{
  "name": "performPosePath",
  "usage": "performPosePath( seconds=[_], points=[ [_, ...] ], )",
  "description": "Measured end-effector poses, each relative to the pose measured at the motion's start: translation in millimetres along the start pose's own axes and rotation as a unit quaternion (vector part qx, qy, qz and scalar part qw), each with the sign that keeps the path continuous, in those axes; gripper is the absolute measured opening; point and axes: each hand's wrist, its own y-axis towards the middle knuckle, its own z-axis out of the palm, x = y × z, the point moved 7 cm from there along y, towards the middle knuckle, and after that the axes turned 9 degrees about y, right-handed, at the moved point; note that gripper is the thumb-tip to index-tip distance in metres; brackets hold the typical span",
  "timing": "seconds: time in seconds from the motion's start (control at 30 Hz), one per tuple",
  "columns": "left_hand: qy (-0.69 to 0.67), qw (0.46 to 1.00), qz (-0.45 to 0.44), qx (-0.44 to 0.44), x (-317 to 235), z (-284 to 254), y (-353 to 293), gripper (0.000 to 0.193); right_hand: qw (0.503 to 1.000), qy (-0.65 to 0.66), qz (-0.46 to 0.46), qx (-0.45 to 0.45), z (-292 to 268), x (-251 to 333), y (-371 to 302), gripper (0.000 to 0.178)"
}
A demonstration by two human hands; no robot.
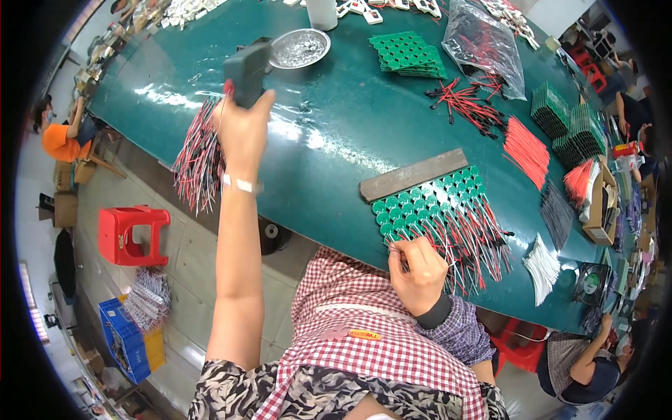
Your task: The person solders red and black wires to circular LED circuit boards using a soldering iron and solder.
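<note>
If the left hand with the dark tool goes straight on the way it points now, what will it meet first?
Probably the shallow silver dish. The left hand reaches up across the green table, and the dark tool it holds ends just beside the dish. Height above the table is unclear.

Clear plastic bag (pixel 484 43) of red-black wires, table's far side.

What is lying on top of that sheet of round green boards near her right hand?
A flat grey metal bar lies across the far edge of the green board sheet. Red and black wires fan off its near side. The boards under the bar are hidden.
</note>
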Motion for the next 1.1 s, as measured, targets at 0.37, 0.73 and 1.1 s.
performPosePath(
  seconds=[0.37,0.73,1.1],
  points=[
    [-0.283,0.958,-0.037,0.005,-14,1,-52,0.024,0.999,-0.024,-0.011,-0.023,-10,6,8,0.015],
    [-0.298,0.950,-0.089,0.040,-9,-10,-121,0.027,0.974,-0.164,-0.024,-0.152,-180,18,14,0.015],
    [-0.283,0.950,-0.122,0.047,7,-11,-129,0.026,0.914,-0.383,0.102,-0.085,-250,-205,45,0.022]
  ],
)
